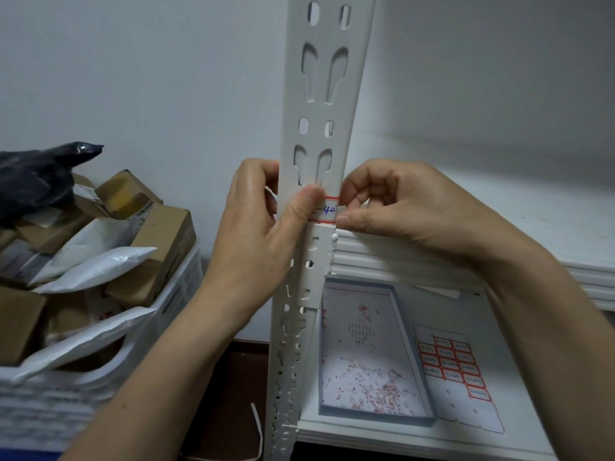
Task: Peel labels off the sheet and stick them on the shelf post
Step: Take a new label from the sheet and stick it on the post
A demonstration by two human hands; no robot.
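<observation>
A white perforated shelf post [319,94] rises through the middle of the view. A red-bordered label [327,210] with blue handwriting lies across its front face. My left hand [263,227] wraps around the post from the left, its thumb pressing on the label's left part. My right hand [399,207] is at the post's right edge, thumb and fingertip pinching the label's right end. The label sheet [456,371], holding several red-bordered labels, lies flat on the lower shelf to the right.
A shallow box lid [392,417] with paper scraps sits on the lower shelf [366,437] beside the sheet. An upper white shelf [499,234] runs behind my right hand. At the left, a white crate [100,387] is piled with cardboard boxes, mailers and a black bag [43,174].
</observation>
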